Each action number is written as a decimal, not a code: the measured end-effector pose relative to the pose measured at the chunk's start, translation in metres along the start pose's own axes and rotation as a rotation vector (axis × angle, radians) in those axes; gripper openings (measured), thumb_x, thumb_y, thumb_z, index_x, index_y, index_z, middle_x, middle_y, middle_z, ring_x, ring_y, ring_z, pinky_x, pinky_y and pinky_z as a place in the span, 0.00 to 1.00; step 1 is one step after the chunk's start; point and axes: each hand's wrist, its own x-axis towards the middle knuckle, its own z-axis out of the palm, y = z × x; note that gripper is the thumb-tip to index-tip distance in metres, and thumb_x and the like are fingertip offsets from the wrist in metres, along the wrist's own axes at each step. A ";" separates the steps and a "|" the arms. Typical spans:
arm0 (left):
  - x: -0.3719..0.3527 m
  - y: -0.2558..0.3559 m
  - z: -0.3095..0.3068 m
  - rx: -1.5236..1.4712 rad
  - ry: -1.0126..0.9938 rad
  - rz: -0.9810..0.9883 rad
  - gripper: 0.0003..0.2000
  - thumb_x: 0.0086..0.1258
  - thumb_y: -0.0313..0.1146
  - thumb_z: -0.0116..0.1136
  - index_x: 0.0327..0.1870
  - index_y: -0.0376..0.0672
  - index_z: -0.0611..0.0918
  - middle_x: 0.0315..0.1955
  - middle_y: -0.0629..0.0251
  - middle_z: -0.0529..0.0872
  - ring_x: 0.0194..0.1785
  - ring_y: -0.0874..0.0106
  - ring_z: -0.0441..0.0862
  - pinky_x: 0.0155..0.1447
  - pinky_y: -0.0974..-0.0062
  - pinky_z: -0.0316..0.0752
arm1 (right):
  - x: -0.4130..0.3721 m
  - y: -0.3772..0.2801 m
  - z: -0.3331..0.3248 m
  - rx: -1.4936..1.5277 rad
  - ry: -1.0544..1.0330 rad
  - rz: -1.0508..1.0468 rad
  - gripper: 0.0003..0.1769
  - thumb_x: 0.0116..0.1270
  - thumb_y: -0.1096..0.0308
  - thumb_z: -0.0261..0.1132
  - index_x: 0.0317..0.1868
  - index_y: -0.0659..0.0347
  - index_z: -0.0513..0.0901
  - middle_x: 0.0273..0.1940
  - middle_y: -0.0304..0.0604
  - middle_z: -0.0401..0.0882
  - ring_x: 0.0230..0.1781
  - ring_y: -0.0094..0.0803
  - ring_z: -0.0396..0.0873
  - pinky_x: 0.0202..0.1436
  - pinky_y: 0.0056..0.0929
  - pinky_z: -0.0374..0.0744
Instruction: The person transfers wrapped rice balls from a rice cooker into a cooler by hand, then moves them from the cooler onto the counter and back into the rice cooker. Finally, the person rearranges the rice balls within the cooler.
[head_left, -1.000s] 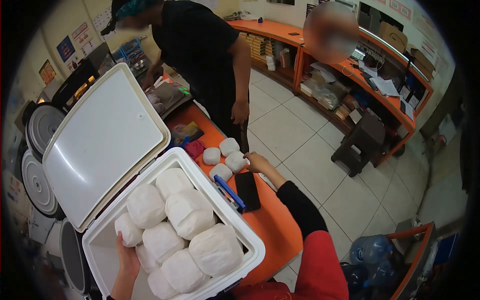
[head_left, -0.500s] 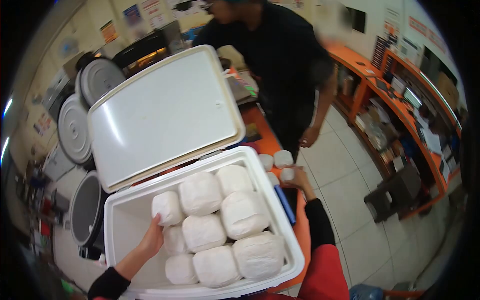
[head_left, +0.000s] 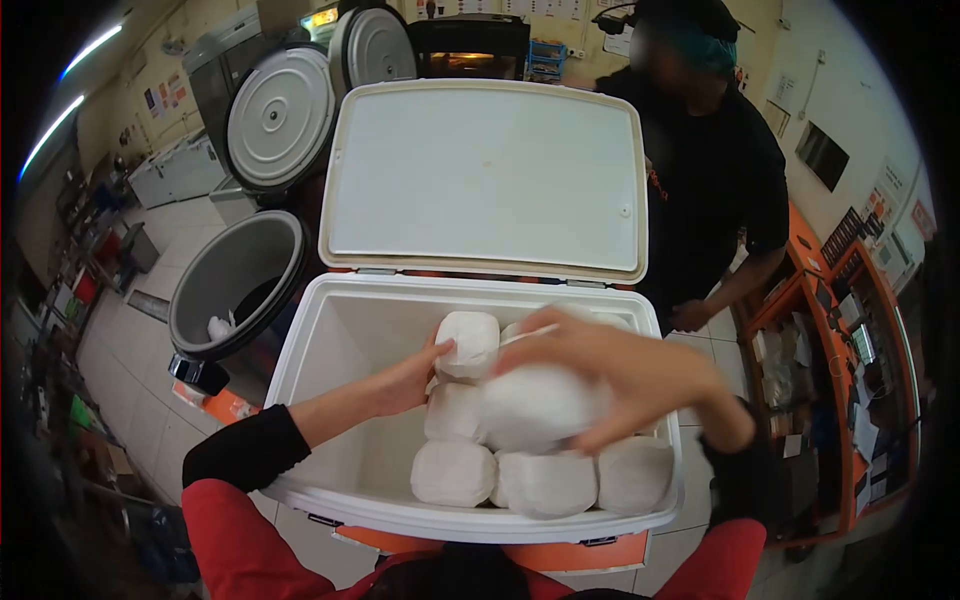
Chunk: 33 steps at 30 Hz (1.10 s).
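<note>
In the head view, white paper-wrapped packages with rounded corners are stacked in the right part of an open white cooler box (head_left: 345, 390). My left hand (head_left: 415, 375) is closed on the left side of a white wrapped package (head_left: 470, 343) in the back row; its far fingers are hidden. Over the middle of the stack, my right hand (head_left: 630, 370) grips another white wrapped package (head_left: 540, 408), fingers across its top and thumb at its near side. This hand and its package are smeared by motion. Other packages (head_left: 453, 474) lie in the front row.
The cooler's lid (head_left: 490, 180) stands raised behind it. At left is a grey tub (head_left: 235, 280) with round lids (head_left: 280, 118) behind. A person in black (head_left: 710, 190) stands at the back right, near orange shelving (head_left: 800, 340).
My right hand has come from the orange surface right of the cooler to above the stack, with a package in it. My left hand stays at its package. The view has turned left.
</note>
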 end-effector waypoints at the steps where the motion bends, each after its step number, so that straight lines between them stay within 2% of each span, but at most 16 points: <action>1: 0.004 -0.006 -0.010 -0.084 -0.127 0.043 0.32 0.68 0.59 0.33 0.68 0.68 0.38 0.67 0.66 0.50 0.70 0.65 0.47 0.67 0.54 0.50 | 0.025 -0.003 0.017 -0.015 -0.080 0.126 0.38 0.39 0.61 0.69 0.56 0.54 0.70 0.55 0.51 0.63 0.55 0.47 0.65 0.57 0.41 0.67; 2: 0.004 -0.010 -0.017 -0.164 -0.254 0.087 0.31 0.68 0.60 0.31 0.69 0.67 0.39 0.67 0.65 0.52 0.70 0.64 0.49 0.67 0.54 0.50 | 0.047 0.004 0.035 -0.131 -0.131 0.118 0.38 0.40 0.62 0.69 0.56 0.51 0.70 0.56 0.51 0.62 0.53 0.46 0.67 0.55 0.41 0.69; 3: -0.021 0.003 0.008 -0.180 -0.019 0.067 0.33 0.66 0.64 0.27 0.69 0.64 0.42 0.66 0.64 0.57 0.68 0.62 0.55 0.67 0.55 0.52 | 0.064 0.014 0.050 -0.247 -0.181 0.108 0.37 0.40 0.62 0.69 0.57 0.48 0.70 0.57 0.51 0.62 0.52 0.46 0.68 0.52 0.40 0.71; 6: -0.033 -0.014 0.016 -0.390 0.086 0.023 0.36 0.63 0.67 0.30 0.69 0.62 0.41 0.66 0.63 0.55 0.69 0.62 0.54 0.67 0.57 0.53 | 0.091 0.031 0.081 -0.591 -0.341 0.233 0.39 0.38 0.60 0.71 0.57 0.43 0.70 0.56 0.48 0.63 0.51 0.43 0.69 0.51 0.38 0.71; 9: -0.029 -0.023 0.021 -0.369 0.094 0.141 0.39 0.60 0.69 0.31 0.70 0.62 0.40 0.67 0.62 0.52 0.69 0.61 0.53 0.67 0.57 0.54 | 0.085 0.040 0.090 -0.828 -0.311 0.192 0.40 0.38 0.59 0.72 0.58 0.40 0.70 0.58 0.46 0.64 0.52 0.41 0.69 0.51 0.36 0.72; 12: -0.028 -0.027 0.028 -0.370 0.101 0.178 0.37 0.62 0.66 0.36 0.69 0.69 0.40 0.70 0.71 0.43 0.71 0.66 0.47 0.67 0.54 0.53 | 0.062 0.040 0.079 -0.782 -0.222 0.156 0.39 0.42 0.60 0.72 0.59 0.40 0.69 0.60 0.44 0.64 0.54 0.42 0.68 0.53 0.37 0.71; 15: -0.017 -0.051 0.032 -0.205 0.275 0.367 0.42 0.62 0.52 0.51 0.69 0.58 0.37 0.69 0.63 0.45 0.69 0.63 0.51 0.67 0.62 0.55 | 0.015 0.012 0.029 -0.504 0.091 0.121 0.35 0.48 0.64 0.70 0.59 0.43 0.68 0.63 0.45 0.62 0.57 0.42 0.67 0.53 0.38 0.70; 18: -0.022 -0.047 0.050 0.096 0.433 0.343 0.45 0.59 0.37 0.58 0.69 0.57 0.36 0.68 0.61 0.45 0.67 0.65 0.53 0.66 0.64 0.58 | -0.060 -0.001 -0.019 -0.322 0.503 0.199 0.28 0.53 0.67 0.66 0.56 0.51 0.70 0.56 0.44 0.69 0.53 0.36 0.71 0.52 0.33 0.71; 20: -0.019 -0.051 0.054 0.065 0.467 0.310 0.46 0.58 0.31 0.59 0.69 0.57 0.37 0.66 0.60 0.49 0.66 0.64 0.55 0.65 0.63 0.60 | -0.126 0.017 -0.028 -0.303 0.783 0.439 0.22 0.56 0.68 0.62 0.54 0.54 0.72 0.50 0.43 0.74 0.49 0.33 0.73 0.49 0.30 0.72; 22: -0.014 -0.059 0.054 0.087 0.513 0.313 0.46 0.58 0.35 0.59 0.69 0.58 0.37 0.65 0.60 0.51 0.65 0.62 0.56 0.63 0.61 0.62 | -0.188 0.078 -0.026 -0.231 1.055 0.556 0.19 0.58 0.68 0.60 0.51 0.55 0.73 0.44 0.42 0.77 0.42 0.30 0.76 0.43 0.27 0.73; 24: -0.013 -0.060 0.050 0.071 0.430 0.335 0.45 0.57 0.38 0.58 0.69 0.58 0.37 0.64 0.59 0.53 0.65 0.60 0.57 0.63 0.59 0.63 | -0.247 0.171 -0.004 -0.347 1.164 0.706 0.15 0.59 0.70 0.59 0.48 0.56 0.75 0.37 0.41 0.78 0.35 0.28 0.77 0.37 0.25 0.74; 26: -0.021 -0.047 0.064 -0.025 0.399 0.245 0.44 0.57 0.41 0.55 0.69 0.60 0.38 0.64 0.59 0.53 0.66 0.59 0.57 0.63 0.58 0.63 | -0.284 0.258 0.032 -0.346 0.968 0.986 0.16 0.54 0.69 0.59 0.46 0.53 0.77 0.29 0.44 0.79 0.32 0.34 0.79 0.37 0.32 0.76; 27: -0.023 -0.051 0.063 0.017 0.387 0.235 0.42 0.57 0.45 0.53 0.69 0.62 0.39 0.64 0.60 0.54 0.66 0.58 0.57 0.63 0.58 0.63 | -0.289 0.293 0.048 -0.250 0.860 1.148 0.15 0.52 0.69 0.59 0.43 0.54 0.80 0.37 0.45 0.80 0.41 0.39 0.78 0.44 0.36 0.75; 28: -0.025 -0.054 0.060 0.055 0.385 0.225 0.41 0.57 0.48 0.50 0.68 0.64 0.40 0.64 0.60 0.56 0.66 0.57 0.57 0.63 0.57 0.63 | -0.289 0.316 0.061 -0.300 0.711 1.167 0.17 0.50 0.68 0.61 0.43 0.54 0.79 0.38 0.46 0.80 0.43 0.40 0.78 0.46 0.35 0.75; 29: -0.024 -0.054 0.059 0.078 0.404 0.206 0.41 0.57 0.48 0.50 0.68 0.64 0.40 0.64 0.60 0.56 0.66 0.57 0.57 0.64 0.57 0.62 | -0.289 0.350 0.072 -0.293 0.613 1.265 0.24 0.47 0.68 0.63 0.49 0.51 0.76 0.50 0.47 0.74 0.49 0.42 0.75 0.50 0.37 0.75; 33: -0.025 -0.051 0.052 0.114 0.512 0.121 0.40 0.55 0.48 0.48 0.69 0.64 0.43 0.65 0.60 0.55 0.67 0.57 0.57 0.65 0.57 0.59 | -0.262 0.410 0.083 -0.487 0.633 1.292 0.35 0.45 0.66 0.67 0.58 0.43 0.68 0.65 0.43 0.56 0.63 0.47 0.59 0.57 0.50 0.68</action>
